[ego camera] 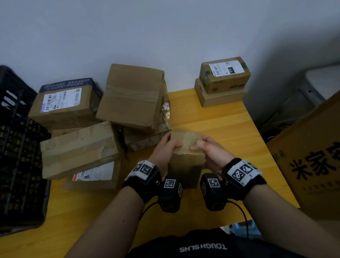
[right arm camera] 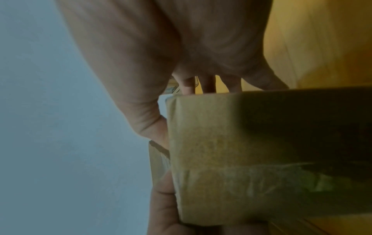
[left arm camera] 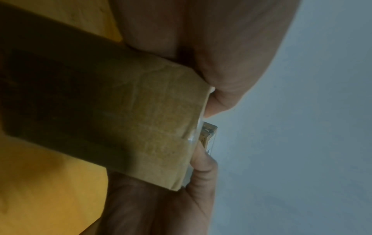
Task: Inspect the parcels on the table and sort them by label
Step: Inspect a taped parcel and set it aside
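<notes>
**Small parcel held up in both hands over the desk**

Parcel (ego camera: pixel 185 148) in the middle here, a small brown taped box, lifted off the yellow desk (ego camera: pixel 215 113) and gripped from both sides. The left hand (ego camera: pixel 164 149) curls round its left end, thumb on top, and the right hand (ego camera: pixel 210 148) does the same on the right end. In the wrist views you can see fingers wrapped over the far edge of the box on each side, thumbs pressing the near face. No label is visible on the faces turned to the cameras, just tape.

Everything else, placed off that held parcel: just to its left and behind sits a messy pile of parcels (ego camera: pixel 105 123), some stacked and tilted, a couple showing white shipping labels. Further left of the pile is a black plastic crate (ego camera: pixel 5 146) at the desk edge. Behind and to the right of the held parcel, by the wall, is a two-box stack (ego camera: pixel 223 83) with a white label on the top one. Far right, off the desk, a big cardboard carton (ego camera: pixel 325 154) with printed characters.
</notes>
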